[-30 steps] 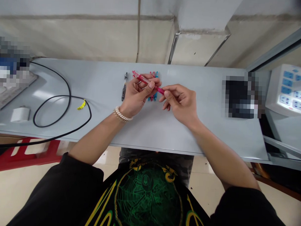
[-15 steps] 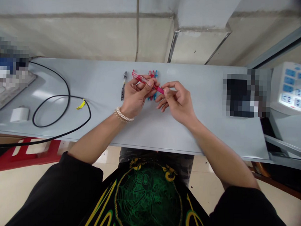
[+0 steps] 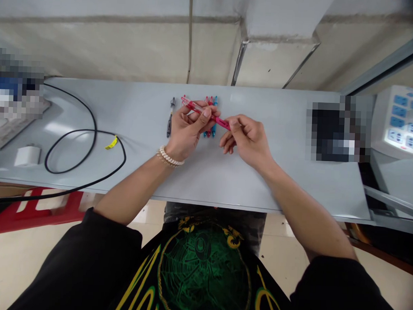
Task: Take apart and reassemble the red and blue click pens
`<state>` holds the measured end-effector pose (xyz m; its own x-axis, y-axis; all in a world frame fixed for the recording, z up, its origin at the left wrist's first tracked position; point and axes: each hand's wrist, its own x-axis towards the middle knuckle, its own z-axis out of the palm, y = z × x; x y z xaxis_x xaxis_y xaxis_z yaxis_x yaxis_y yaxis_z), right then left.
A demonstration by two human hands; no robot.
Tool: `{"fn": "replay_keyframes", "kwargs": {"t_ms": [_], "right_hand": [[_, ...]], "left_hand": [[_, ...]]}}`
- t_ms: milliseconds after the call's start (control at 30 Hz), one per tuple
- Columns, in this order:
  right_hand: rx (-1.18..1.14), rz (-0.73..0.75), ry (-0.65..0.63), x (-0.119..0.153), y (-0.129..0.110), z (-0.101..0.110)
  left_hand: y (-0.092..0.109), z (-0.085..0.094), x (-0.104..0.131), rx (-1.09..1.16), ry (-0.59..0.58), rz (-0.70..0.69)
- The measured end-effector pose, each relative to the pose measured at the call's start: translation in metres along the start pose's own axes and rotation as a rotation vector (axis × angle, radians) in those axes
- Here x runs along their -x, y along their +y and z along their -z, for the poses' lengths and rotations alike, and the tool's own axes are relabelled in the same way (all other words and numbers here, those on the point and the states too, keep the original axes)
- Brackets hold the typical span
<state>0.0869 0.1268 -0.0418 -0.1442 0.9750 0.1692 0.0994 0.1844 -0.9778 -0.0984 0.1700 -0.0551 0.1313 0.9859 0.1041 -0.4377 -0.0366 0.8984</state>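
My left hand is closed round the clear barrel of a red pen, thumb on top. The pen lies across both hands, slanting down to the right, with its pink section toward my right hand. My right thumb and index finger pinch the pen's right tip, while the other fingers curl below. Behind my left hand several pens lie on the table, partly hidden: a blue pen and red ones beside it. To the left is a black pen with a clear barrel.
The pens lie on a grey table against a wall. At the left are a looped black cable with a yellow tag and a white charger. A white power strip stands at the right.
My right hand has shifted slightly right and its fingers have drawn in to the pen's tip. More of the pink section shows between my hands.
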Motion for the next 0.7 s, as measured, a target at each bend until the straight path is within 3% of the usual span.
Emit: {"fn": "replay_keyframes", "kwargs": {"t_ms": [200,267,367,433,600,700], "right_hand": [[0.348,0.314,0.174,0.0034,0.0047,-0.0002],[0.287,0.248,0.142,0.0031,0.003,-0.001],[0.067,0.033,0.018,0.0009,0.0006,-0.0022],[-0.008,-0.016,-0.009,0.0002,0.0,-0.0021],[0.317,0.279,0.186,0.0051,-0.0016,0.0006],[0.354,0.28,0.173,0.0063,-0.0041,0.0018]], "left_hand": [[0.0024,0.0005,-0.0014,-0.03,0.021,-0.002],[0.0033,-0.0006,-0.0005,-0.032,0.009,0.009],[0.0031,-0.0025,0.0013,-0.051,0.011,0.032],[0.0025,-0.003,0.0018,-0.061,0.016,0.032],[0.0033,-0.0019,0.001,-0.059,0.032,0.023],[0.0048,-0.0016,0.0012,-0.055,0.021,0.034]]}}
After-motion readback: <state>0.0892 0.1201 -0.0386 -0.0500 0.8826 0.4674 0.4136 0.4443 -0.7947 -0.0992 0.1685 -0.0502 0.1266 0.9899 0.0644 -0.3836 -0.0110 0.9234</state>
